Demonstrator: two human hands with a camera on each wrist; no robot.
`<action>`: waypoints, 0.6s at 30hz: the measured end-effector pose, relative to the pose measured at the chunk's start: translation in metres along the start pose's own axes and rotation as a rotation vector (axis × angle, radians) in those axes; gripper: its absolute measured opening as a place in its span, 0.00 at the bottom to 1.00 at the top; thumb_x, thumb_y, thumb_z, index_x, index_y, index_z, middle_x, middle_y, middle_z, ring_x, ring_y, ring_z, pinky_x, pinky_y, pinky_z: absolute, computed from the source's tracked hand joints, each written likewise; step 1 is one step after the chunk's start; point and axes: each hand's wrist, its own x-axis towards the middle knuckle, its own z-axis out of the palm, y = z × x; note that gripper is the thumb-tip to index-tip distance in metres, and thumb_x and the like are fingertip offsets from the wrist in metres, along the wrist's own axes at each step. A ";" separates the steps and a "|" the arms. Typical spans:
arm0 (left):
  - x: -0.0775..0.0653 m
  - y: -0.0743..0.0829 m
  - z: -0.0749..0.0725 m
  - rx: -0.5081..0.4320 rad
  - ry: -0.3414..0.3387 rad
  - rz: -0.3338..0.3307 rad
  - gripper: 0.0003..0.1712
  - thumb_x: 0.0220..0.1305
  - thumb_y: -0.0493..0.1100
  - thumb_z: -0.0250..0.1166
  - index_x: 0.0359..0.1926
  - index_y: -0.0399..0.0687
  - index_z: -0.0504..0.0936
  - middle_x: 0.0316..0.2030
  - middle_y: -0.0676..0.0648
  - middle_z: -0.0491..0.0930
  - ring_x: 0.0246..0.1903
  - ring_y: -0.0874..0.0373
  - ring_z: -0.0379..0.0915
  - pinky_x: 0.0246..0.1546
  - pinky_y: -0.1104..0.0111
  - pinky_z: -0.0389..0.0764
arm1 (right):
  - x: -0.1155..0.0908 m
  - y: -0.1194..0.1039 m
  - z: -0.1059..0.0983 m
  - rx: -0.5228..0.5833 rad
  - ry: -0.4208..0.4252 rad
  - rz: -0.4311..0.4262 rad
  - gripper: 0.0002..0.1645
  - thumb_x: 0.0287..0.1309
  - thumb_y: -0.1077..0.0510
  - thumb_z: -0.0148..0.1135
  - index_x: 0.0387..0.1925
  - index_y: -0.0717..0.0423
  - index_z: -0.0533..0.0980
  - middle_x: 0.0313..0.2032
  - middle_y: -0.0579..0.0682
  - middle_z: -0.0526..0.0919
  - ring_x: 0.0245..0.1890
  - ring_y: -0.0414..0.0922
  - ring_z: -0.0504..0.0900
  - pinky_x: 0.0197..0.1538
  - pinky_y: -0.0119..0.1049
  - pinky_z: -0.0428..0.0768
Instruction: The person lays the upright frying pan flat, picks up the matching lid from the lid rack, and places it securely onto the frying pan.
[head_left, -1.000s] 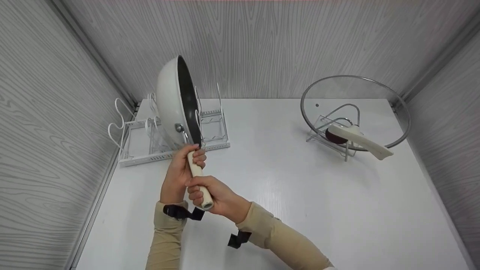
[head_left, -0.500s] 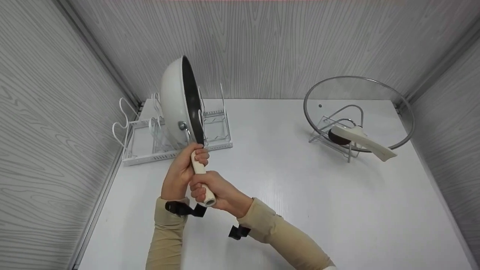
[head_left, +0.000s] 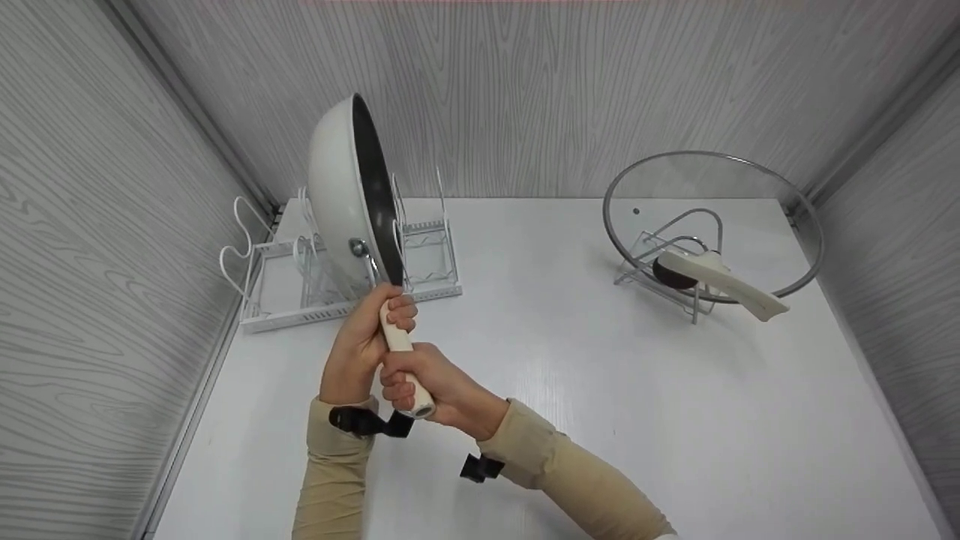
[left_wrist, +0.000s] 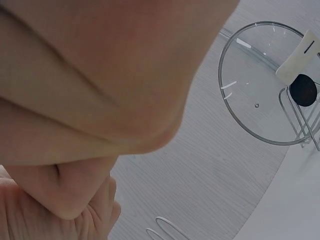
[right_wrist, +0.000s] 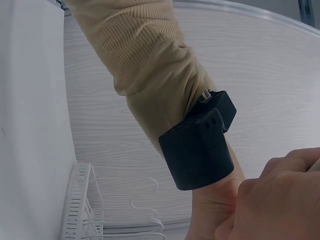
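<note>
A deep frying pan [head_left: 334,187], white outside and dark inside, stands on edge over the white wire rack [head_left: 277,324] in the head view. Its cream handle [head_left: 395,337] points toward me. My left hand [head_left: 364,341] grips the handle near the pan body. Lower down, my right hand [head_left: 442,386] grips the handle close to its end. The pan's lower part overlaps the rack's upright wires. In the left wrist view, the left hand [left_wrist: 125,75] fills much of the picture and hides the handle. The right wrist view shows the right hand [right_wrist: 280,205] at its lower right corner.
At the right of the table [head_left: 540,315], a glass lid [head_left: 750,176] with a steel rim and a cream knob-handle [head_left: 724,283] leans on a small wire stand [head_left: 695,307]. Wood-grain panels [head_left: 510,90] close off the back and both sides.
The pan has risen slightly, its top edge now higher and tilted a little more to the left. Both hands keep their grip on the handle; the view itself has shifted slightly.
</note>
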 end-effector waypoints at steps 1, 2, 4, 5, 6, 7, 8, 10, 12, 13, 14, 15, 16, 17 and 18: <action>-0.001 0.000 0.002 0.010 -0.002 0.005 0.09 0.74 0.31 0.41 0.33 0.43 0.55 0.19 0.50 0.62 0.13 0.64 0.61 0.12 0.76 0.71 | -0.001 -0.001 0.001 -0.001 -0.003 -0.002 0.11 0.58 0.70 0.47 0.40 0.58 0.59 0.16 0.41 0.63 0.12 0.30 0.61 0.13 0.20 0.61; -0.002 0.000 0.003 0.018 -0.004 0.009 0.09 0.74 0.31 0.40 0.33 0.43 0.55 0.18 0.50 0.62 0.13 0.64 0.61 0.12 0.76 0.71 | -0.003 -0.001 0.002 0.000 -0.006 -0.003 0.11 0.58 0.69 0.47 0.41 0.57 0.59 0.17 0.41 0.63 0.12 0.30 0.61 0.13 0.20 0.62; -0.003 -0.001 0.006 0.040 -0.003 0.020 0.10 0.74 0.30 0.40 0.33 0.43 0.55 0.18 0.50 0.62 0.13 0.64 0.62 0.12 0.76 0.71 | -0.005 -0.003 0.004 0.001 -0.013 -0.002 0.11 0.59 0.69 0.47 0.42 0.57 0.58 0.17 0.41 0.62 0.11 0.30 0.61 0.13 0.19 0.61; -0.003 -0.001 0.008 0.056 -0.001 0.023 0.10 0.74 0.30 0.40 0.32 0.43 0.56 0.18 0.50 0.62 0.13 0.64 0.62 0.12 0.76 0.71 | -0.006 -0.003 0.004 0.000 -0.019 -0.003 0.11 0.59 0.69 0.47 0.41 0.57 0.59 0.16 0.41 0.62 0.11 0.30 0.61 0.13 0.19 0.61; -0.004 -0.001 0.009 0.067 0.002 0.026 0.10 0.73 0.30 0.39 0.32 0.43 0.56 0.18 0.51 0.62 0.12 0.64 0.62 0.11 0.76 0.71 | -0.008 -0.003 0.005 -0.003 -0.025 -0.005 0.10 0.60 0.68 0.47 0.41 0.58 0.59 0.16 0.41 0.62 0.11 0.30 0.62 0.13 0.19 0.62; -0.004 -0.002 0.010 0.079 0.005 0.029 0.11 0.74 0.30 0.39 0.31 0.43 0.56 0.17 0.51 0.62 0.12 0.65 0.62 0.11 0.76 0.70 | -0.009 -0.004 0.005 -0.004 -0.031 -0.006 0.09 0.60 0.68 0.46 0.40 0.58 0.59 0.16 0.41 0.62 0.11 0.30 0.62 0.13 0.19 0.62; -0.005 -0.002 0.011 0.090 0.009 0.034 0.11 0.74 0.30 0.39 0.31 0.43 0.56 0.17 0.51 0.62 0.12 0.65 0.62 0.11 0.76 0.71 | -0.010 -0.004 0.006 -0.005 -0.037 -0.007 0.08 0.61 0.68 0.46 0.39 0.58 0.59 0.16 0.40 0.62 0.11 0.30 0.62 0.13 0.19 0.62; -0.006 -0.003 0.012 0.108 0.016 0.044 0.11 0.74 0.30 0.40 0.31 0.42 0.57 0.17 0.51 0.62 0.12 0.65 0.62 0.11 0.76 0.71 | -0.012 -0.004 0.006 -0.009 -0.047 -0.008 0.07 0.62 0.68 0.46 0.39 0.58 0.60 0.16 0.40 0.62 0.11 0.30 0.63 0.13 0.18 0.62; -0.008 -0.004 0.013 0.114 0.015 0.048 0.11 0.74 0.30 0.40 0.31 0.43 0.56 0.18 0.51 0.62 0.12 0.65 0.61 0.11 0.76 0.70 | -0.013 -0.004 0.007 -0.006 -0.053 -0.008 0.08 0.62 0.67 0.47 0.40 0.58 0.59 0.16 0.40 0.62 0.11 0.30 0.63 0.13 0.18 0.62; -0.009 -0.005 0.014 0.115 0.015 0.051 0.11 0.74 0.30 0.40 0.31 0.43 0.56 0.18 0.51 0.62 0.12 0.65 0.61 0.11 0.76 0.70 | -0.014 -0.003 0.007 -0.007 -0.053 -0.006 0.08 0.63 0.67 0.47 0.41 0.58 0.59 0.16 0.40 0.61 0.11 0.30 0.62 0.13 0.18 0.62; -0.009 -0.005 0.014 0.113 0.014 0.054 0.11 0.74 0.30 0.40 0.32 0.43 0.56 0.18 0.51 0.62 0.12 0.65 0.61 0.11 0.76 0.70 | -0.015 -0.003 0.007 -0.009 -0.053 -0.006 0.09 0.63 0.67 0.47 0.42 0.58 0.58 0.16 0.40 0.61 0.11 0.30 0.62 0.13 0.19 0.62; -0.010 -0.006 0.015 0.110 0.011 0.055 0.10 0.74 0.30 0.40 0.32 0.43 0.56 0.18 0.51 0.62 0.12 0.65 0.62 0.11 0.76 0.70 | -0.015 -0.003 0.008 -0.013 -0.053 -0.007 0.10 0.63 0.67 0.47 0.43 0.58 0.58 0.17 0.40 0.61 0.11 0.30 0.62 0.13 0.19 0.62; -0.011 -0.006 0.015 0.107 0.010 0.057 0.10 0.73 0.30 0.40 0.32 0.43 0.56 0.18 0.51 0.62 0.12 0.65 0.62 0.11 0.76 0.69 | -0.016 -0.002 0.008 -0.015 -0.053 -0.008 0.10 0.63 0.67 0.47 0.43 0.57 0.58 0.17 0.40 0.61 0.11 0.30 0.61 0.13 0.19 0.61; -0.012 -0.007 0.015 0.104 0.008 0.058 0.10 0.73 0.30 0.40 0.32 0.42 0.56 0.18 0.51 0.61 0.12 0.65 0.62 0.11 0.76 0.69 | -0.017 -0.002 0.008 -0.017 -0.053 -0.010 0.10 0.62 0.67 0.47 0.42 0.57 0.58 0.17 0.40 0.61 0.11 0.30 0.61 0.13 0.19 0.61; -0.012 -0.007 0.016 0.104 0.005 0.062 0.10 0.73 0.30 0.40 0.32 0.43 0.56 0.18 0.51 0.62 0.12 0.64 0.62 0.11 0.76 0.69 | -0.018 -0.002 0.009 -0.021 -0.053 -0.013 0.10 0.62 0.67 0.47 0.43 0.57 0.58 0.17 0.40 0.61 0.11 0.30 0.61 0.13 0.19 0.61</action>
